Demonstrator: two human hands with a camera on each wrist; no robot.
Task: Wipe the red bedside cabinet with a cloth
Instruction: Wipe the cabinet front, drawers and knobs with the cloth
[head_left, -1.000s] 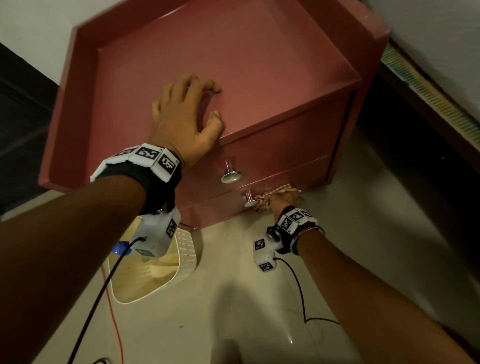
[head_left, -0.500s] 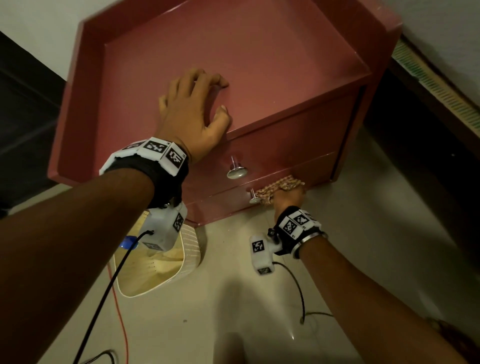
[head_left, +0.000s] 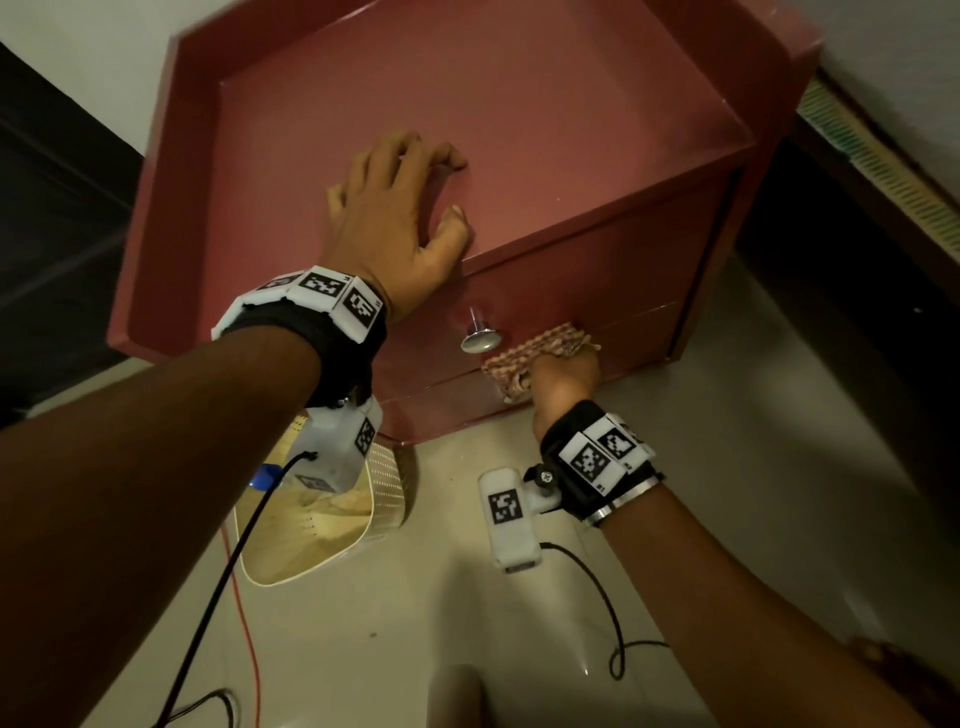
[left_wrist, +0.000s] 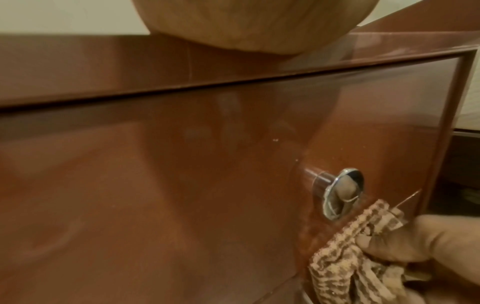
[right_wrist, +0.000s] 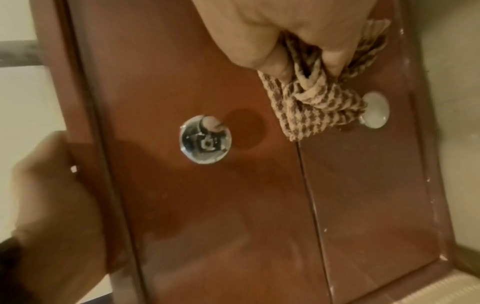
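The red bedside cabinet (head_left: 519, 130) stands against the wall, with two drawers in its front. My left hand (head_left: 395, 218) rests on its top near the front edge, fingers arched and thumb at the edge, holding nothing. My right hand (head_left: 563, 379) grips a bunched brown-and-cream patterned cloth (head_left: 530, 353) and presses it on the drawer front at the seam between the drawers. The cloth is just right of the upper chrome knob (head_left: 482, 338). In the right wrist view the cloth (right_wrist: 319, 107) touches the lower knob (right_wrist: 375, 110). In the left wrist view the cloth (left_wrist: 350, 257) lies below the upper knob (left_wrist: 340, 191).
A cream perforated basket (head_left: 384, 499) stands on the pale floor at the cabinet's left foot, under my left wrist. A red cable (head_left: 244, 597) and black cables trail over the floor. A bed edge (head_left: 883, 171) runs close along the cabinet's right side.
My right hand has carried the cloth up from the lower drawer to the seam beside the upper knob. My left hand has stayed on the cabinet top.
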